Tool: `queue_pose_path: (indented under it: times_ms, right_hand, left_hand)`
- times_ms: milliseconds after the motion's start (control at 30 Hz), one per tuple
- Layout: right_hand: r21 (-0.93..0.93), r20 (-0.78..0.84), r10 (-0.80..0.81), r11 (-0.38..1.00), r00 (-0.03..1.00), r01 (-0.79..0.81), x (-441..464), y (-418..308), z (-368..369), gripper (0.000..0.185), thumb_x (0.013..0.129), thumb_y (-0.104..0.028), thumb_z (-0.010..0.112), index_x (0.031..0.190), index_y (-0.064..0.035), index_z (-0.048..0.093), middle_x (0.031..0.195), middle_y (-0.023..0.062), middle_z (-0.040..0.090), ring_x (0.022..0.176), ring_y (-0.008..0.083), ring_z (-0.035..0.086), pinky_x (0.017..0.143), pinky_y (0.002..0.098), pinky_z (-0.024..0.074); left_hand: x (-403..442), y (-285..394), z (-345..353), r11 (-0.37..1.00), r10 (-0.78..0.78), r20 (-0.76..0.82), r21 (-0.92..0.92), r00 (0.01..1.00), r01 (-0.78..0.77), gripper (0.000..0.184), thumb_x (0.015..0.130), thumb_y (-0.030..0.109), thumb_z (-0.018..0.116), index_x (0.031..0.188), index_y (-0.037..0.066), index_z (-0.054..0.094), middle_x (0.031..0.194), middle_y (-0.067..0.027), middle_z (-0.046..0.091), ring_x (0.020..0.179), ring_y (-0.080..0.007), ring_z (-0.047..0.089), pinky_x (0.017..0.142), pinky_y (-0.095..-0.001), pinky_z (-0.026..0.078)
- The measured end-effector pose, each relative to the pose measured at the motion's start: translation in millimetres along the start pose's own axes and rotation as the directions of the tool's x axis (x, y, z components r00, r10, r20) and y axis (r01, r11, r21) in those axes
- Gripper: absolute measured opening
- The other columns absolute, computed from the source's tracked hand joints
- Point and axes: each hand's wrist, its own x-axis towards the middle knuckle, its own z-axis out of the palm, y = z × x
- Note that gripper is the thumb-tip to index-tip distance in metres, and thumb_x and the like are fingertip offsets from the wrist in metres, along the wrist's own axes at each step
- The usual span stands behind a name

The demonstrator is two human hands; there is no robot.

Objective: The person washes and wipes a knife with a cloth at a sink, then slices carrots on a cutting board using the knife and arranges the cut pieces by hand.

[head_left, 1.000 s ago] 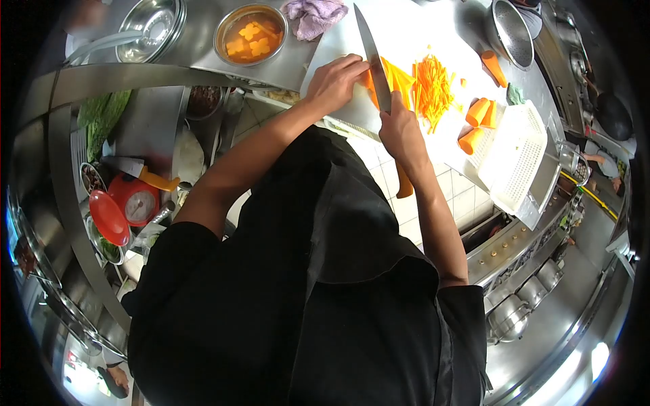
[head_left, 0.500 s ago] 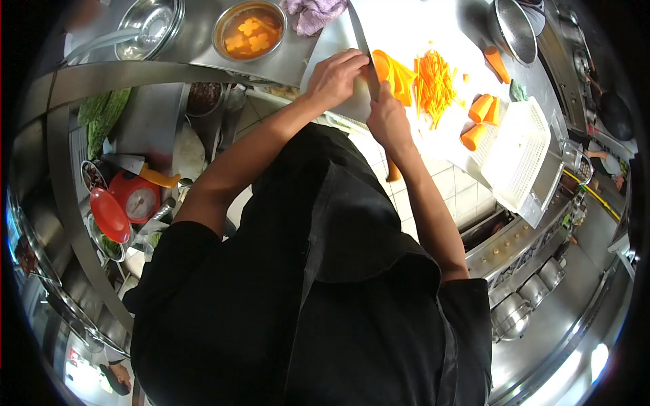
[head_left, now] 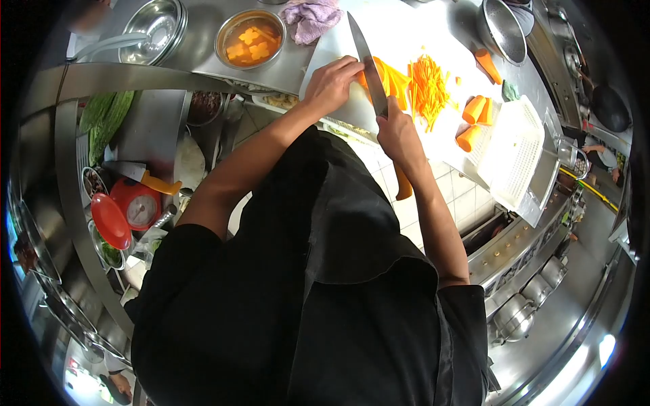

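My right hand (head_left: pixel 401 135) is wrapped round the handle of a large kitchen knife (head_left: pixel 366 59), whose long blade points away from me. To the left of the blade my left hand (head_left: pixel 330 86) has its fingers bent together, their tips pressing on a carrot piece partly hidden behind hand and blade. Thin carrot slices (head_left: pixel 391 80) lean overlapped just right of the blade. Beyond them lies a heap of carrot shreds (head_left: pixel 428 88). All of this rests on a brightly lit white cutting board (head_left: pixel 379 27).
Thick carrot chunks (head_left: pixel 474 109), a whole carrot (head_left: pixel 487 65) and a white plastic basket (head_left: pixel 514 152) are on the right. A bowl of carrot shapes in liquid (head_left: pixel 250 38), a purple cloth (head_left: pixel 311 19) and stacked metal bowls (head_left: pixel 154 30) stand left. A red scale (head_left: pixel 135 203) sits lower left.
The knife and my right hand have come slightly towards me and to the right. My left hand stays at the carrot piece. The whole view has shifted a little.
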Motion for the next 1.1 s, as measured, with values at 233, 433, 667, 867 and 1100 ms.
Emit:
queue_pose_path:
  times_ms: [233,433,667,867,1100]
  right_hand:
    - [0.012,-0.016,0.026,1.0,1.0,-0.026,-1,1,4,0.032,0.083,-0.006,0.055,0.109,0.0072,0.042,0.08,0.0345,0.059,0.081,0.0501,0.057,0.072,0.0528,0.0449]
    - [0.036,-0.028,-0.019,0.999,0.999,0.02,10,2,11,0.033,0.083,-0.005,0.055,0.11,0.0059,0.04,0.081,0.035,0.058,0.081,0.0505,0.057,0.072,0.053,0.0445]
    - [0.114,-0.132,-0.169,0.976,0.977,0.184,39,6,37,0.036,0.081,-0.004,0.055,0.112,0.0053,0.04,0.083,0.0356,0.058,0.083,0.0513,0.056,0.071,0.0521,0.0449]
    - [0.19,-0.069,-0.196,0.96,0.978,0.206,43,8,17,0.038,0.082,-0.004,0.053,0.118,0.0042,0.042,0.075,0.023,0.059,0.064,0.0329,0.062,0.054,0.0403,0.0489]
    - [0.599,0.189,0.061,0.784,0.98,-0.165,8,29,-36,0.041,0.087,-0.005,0.054,0.126,0.0005,0.042,0.072,0.0076,0.056,0.05,0.0134,0.056,0.04,0.0259,0.0442]
  left_hand:
    - [0,0,1,0.998,-0.031,-0.017,-0.059,0.999,0.029,0.019,0.083,0.003,0.057,0.101,0.005,0.06,0.092,-0.0112,0.061,0.081,-0.0331,0.059,0.067,-0.0366,0.048]
    - [0,-1,1,0.999,0.006,-0.033,-0.036,0.999,-0.007,0.019,0.081,0.001,0.058,0.1,0.004,0.059,0.092,-0.0114,0.061,0.08,-0.0335,0.059,0.066,-0.0365,0.048]
    - [-3,1,0,0.999,-0.017,-0.008,-0.04,1.0,0.017,0.016,0.08,0.0,0.058,0.095,0.004,0.058,0.096,-0.0103,0.06,0.085,-0.0331,0.059,0.068,-0.0362,0.049]
    - [1,2,-3,1.0,0.026,0.05,0.008,0.998,-0.026,0.014,0.079,0.003,0.06,0.093,0.005,0.059,0.099,-0.0093,0.06,0.087,-0.0324,0.058,0.072,-0.0374,0.048]
    - [3,2,-7,0.999,-0.048,0.179,-0.006,0.983,0.05,0.025,0.071,-0.003,0.065,0.092,0.006,0.053,0.094,-0.0087,0.057,0.086,-0.0294,0.059,0.071,-0.0358,0.048]
